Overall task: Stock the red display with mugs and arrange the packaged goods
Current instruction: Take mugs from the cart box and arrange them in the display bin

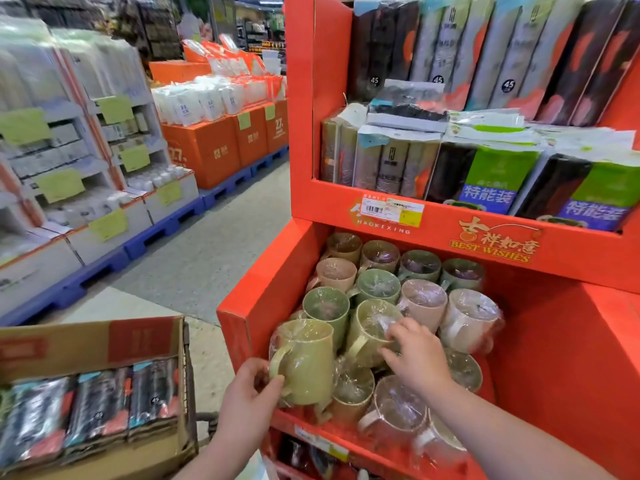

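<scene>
The left hand (249, 400) held a wrapped yellow mug (304, 365) at the seven-o'clock corner of the red display's (256, 292) mug bin. At its three o'clock, the right hand (417, 355) gripped a second yellow mug (367, 327). Packaged goods (491, 174) stood shelved at twelve o'clock.

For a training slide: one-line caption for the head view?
Left hand grips a yellow-green mug, right hand holds its neighbour, on the red display.

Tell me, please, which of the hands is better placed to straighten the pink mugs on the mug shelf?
Right. The right hand holds a yellow-green mug beside the pink mugs, while the left hand grips the front-left mug, farther from them.
</scene>
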### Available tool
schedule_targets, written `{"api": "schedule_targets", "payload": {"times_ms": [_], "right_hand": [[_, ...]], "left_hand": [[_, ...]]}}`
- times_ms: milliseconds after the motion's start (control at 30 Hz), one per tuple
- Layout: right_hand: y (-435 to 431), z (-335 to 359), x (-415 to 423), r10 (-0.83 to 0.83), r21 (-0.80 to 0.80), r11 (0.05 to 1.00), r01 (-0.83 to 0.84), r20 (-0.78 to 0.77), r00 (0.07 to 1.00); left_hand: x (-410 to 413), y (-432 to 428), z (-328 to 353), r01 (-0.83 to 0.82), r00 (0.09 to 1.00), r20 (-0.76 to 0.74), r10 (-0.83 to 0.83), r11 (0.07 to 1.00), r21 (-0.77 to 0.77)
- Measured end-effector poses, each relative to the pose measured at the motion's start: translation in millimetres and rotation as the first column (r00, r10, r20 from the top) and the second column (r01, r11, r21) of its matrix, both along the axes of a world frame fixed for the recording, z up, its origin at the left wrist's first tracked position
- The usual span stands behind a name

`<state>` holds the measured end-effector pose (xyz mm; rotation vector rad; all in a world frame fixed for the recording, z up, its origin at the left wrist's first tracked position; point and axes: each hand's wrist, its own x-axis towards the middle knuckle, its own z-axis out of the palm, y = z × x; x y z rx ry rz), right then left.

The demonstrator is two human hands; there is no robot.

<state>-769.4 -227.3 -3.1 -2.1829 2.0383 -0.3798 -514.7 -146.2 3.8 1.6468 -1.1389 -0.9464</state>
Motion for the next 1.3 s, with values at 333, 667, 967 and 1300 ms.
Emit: {"api": "schedule_targets", "payload": {"times_ms": [333,667,967,1300], "right_hand": [[-20,-5,16,-0.029,0.094,0.995,0.028,0.002,1.000],[-5,-4,-11,0.047,0.038,0.998,-0.059,0.263,0.964],[30,32,-39,-0.002,0.042,0.999,-0.029,0.601,0.799],[40,25,-71,-0.185,0.227,0.970,0.090,0.443,0.877]], "left_hand": [[-1,4,2,0.002,0.998,-0.065,-0.003,1.000,-0.015],[-16,-7,17,0.126,0.987,-0.093,-0.133,0.989,-0.073],[-77,-33,17,0.367,0.930,0.027,-0.366,0.928,-0.060],[-129,-65,7,0.597,0.787,0.197,-0.585,0.802,-0.003]]}}
